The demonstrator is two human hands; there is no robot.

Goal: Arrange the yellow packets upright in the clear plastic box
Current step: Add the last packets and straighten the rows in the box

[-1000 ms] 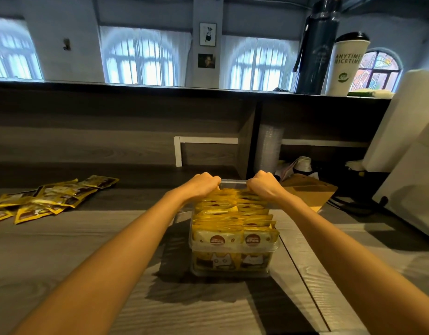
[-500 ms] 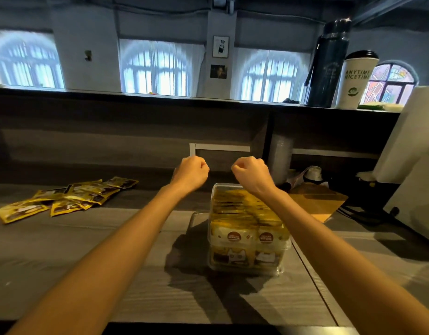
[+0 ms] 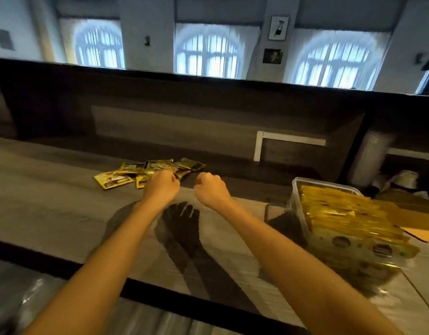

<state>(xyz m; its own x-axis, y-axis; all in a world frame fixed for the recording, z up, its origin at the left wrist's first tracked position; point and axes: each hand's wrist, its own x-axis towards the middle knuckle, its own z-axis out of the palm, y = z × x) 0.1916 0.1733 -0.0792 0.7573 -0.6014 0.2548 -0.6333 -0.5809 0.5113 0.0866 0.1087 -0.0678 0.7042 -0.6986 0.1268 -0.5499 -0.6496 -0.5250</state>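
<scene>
The clear plastic box (image 3: 296,189) stands on the table at the right, packed with yellow packets (image 3: 348,213) set upright in rows. A loose pile of yellow packets (image 3: 126,176) lies flat on the table further back, left of centre. My left hand (image 3: 161,186) hovers at the near right edge of that pile with its fingers curled, holding nothing. My right hand (image 3: 209,187) floats beside it, also curled into a loose fist and empty. Both hands are well to the left of the box.
The grey wooden table (image 3: 63,213) ends at a dark raised back counter (image 3: 208,100). A brown cardboard piece (image 3: 416,223) lies right of the box. A white cup (image 3: 406,177) and clutter sit at the far right under the counter.
Both hands left the top of the box, lifted, and swung left toward the loose pile. The view turned left, so the box now sits at the right.
</scene>
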